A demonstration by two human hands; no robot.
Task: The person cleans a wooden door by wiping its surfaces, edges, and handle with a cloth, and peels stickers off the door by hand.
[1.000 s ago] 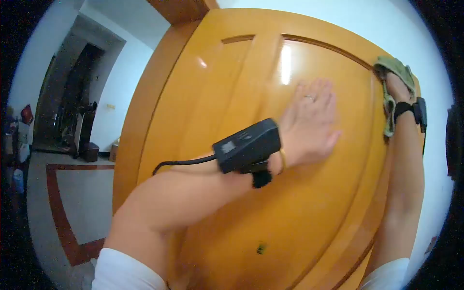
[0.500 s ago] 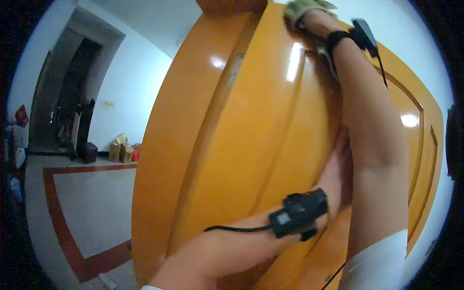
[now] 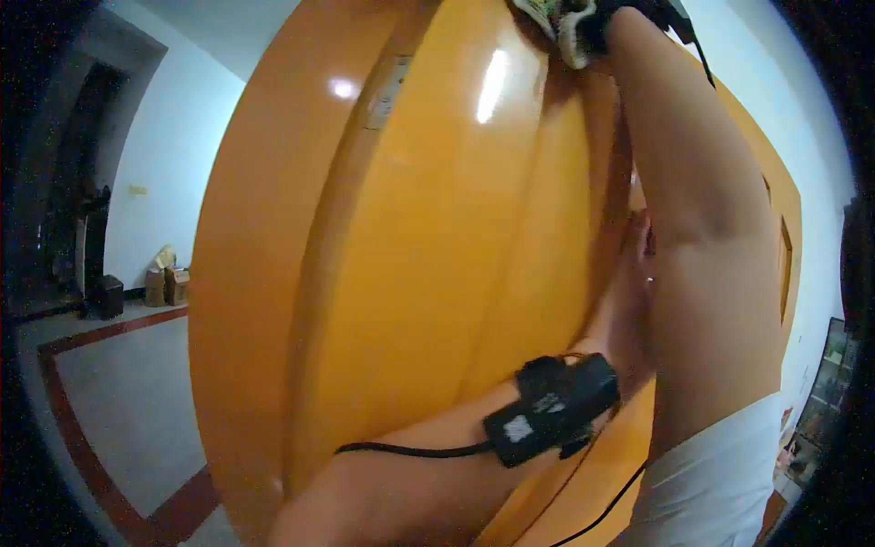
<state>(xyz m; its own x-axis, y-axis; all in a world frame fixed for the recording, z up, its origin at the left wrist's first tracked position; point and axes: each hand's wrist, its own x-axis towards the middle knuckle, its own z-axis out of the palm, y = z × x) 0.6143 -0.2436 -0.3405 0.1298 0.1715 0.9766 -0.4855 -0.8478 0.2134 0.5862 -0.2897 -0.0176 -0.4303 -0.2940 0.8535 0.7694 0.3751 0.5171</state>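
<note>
A glossy orange-brown wooden door (image 3: 428,255) fills the middle of the view, with a metal plate (image 3: 387,91) set in its edge. My right forearm (image 3: 702,182) reaches up along the door to a greenish-white cloth (image 3: 574,41) against its upper part. The right hand itself is mostly beyond the top of the frame. Crossing from the lower left, my left arm goes behind the right one. My left hand (image 3: 642,239) is near the door's surface, largely covered by the right forearm, so its fingers are not clear.
A black device (image 3: 551,410) with a cable is strapped to my left forearm; another black strap (image 3: 602,23) circles my right wrist. Paper bags (image 3: 166,284) and a dark bin (image 3: 109,296) stand by the far white wall. Shelves (image 3: 825,383) show at right.
The view has shifted, so the door and room appear farther left. My right hand and the cloth have slipped mostly past the top edge. Shelves have come into view at right.
</note>
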